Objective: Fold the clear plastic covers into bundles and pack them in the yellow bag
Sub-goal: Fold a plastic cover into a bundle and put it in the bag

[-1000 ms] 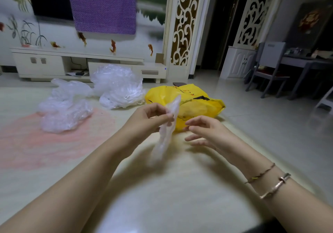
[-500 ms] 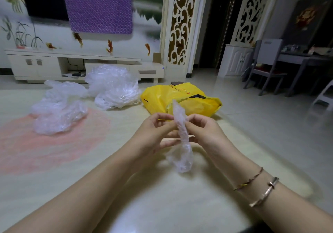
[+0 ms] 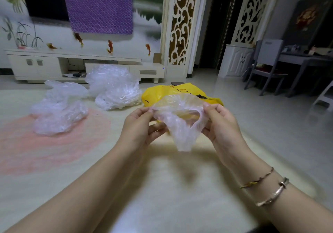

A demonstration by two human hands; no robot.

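- One clear plastic cover (image 3: 182, 122) is up in the air between both hands, stretched open above the floor mat (image 3: 162, 187); its gathered rim arches across the top and the loose film sags below
- The left hand (image 3: 138, 126) pinches the rim's left end, thumb and forefinger pressed together on the plastic; the other fingers curl loosely beneath
- The right hand (image 3: 220, 122) grips the right end, thumb on top and fingers curled round the film
- Judging from this, the step in hand is spreading a single cover ready to fold; no bundle is formed yet
- The next move calls for bringing the two ends together and doubling the film over; it is thin and slippery, so a firm pinch matters
- The yellow bag (image 3: 180, 92) lies on the mat just beyond the hands, within easy reach for packing
- Two heaps wait further left: a big crumpled pile (image 3: 112, 86) beside the bag; a flatter pile (image 3: 57, 110) on the pink patch of the mat
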